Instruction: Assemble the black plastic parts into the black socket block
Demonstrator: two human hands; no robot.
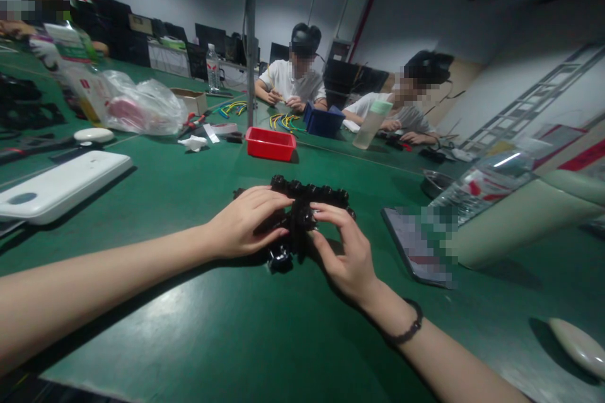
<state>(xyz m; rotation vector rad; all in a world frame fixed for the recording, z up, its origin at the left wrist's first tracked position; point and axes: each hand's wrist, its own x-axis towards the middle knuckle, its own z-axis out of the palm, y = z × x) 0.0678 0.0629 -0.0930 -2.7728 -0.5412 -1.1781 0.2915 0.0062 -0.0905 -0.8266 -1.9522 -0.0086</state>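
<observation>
Several small black parts [312,190] stand in a row on the green table [189,340], just beyond both hands. My left hand [253,223] is curved round black parts, its thumb and fingertips at their left side. From the right, my right hand [345,245] pinches a black part [302,217] with a shiny face between thumb and index finger. Another black part with a shiny end [280,258] lies below, near my left thumb. The parts are dark and slightly blurred, so their exact shapes are hard to tell.
A red tray [271,144] sits beyond the parts, with a blue bin [324,119] behind it. At left lies a white device [66,186]; at right are a phone [416,245] and a pale green bottle [524,217]. Two people [295,79] work across the table.
</observation>
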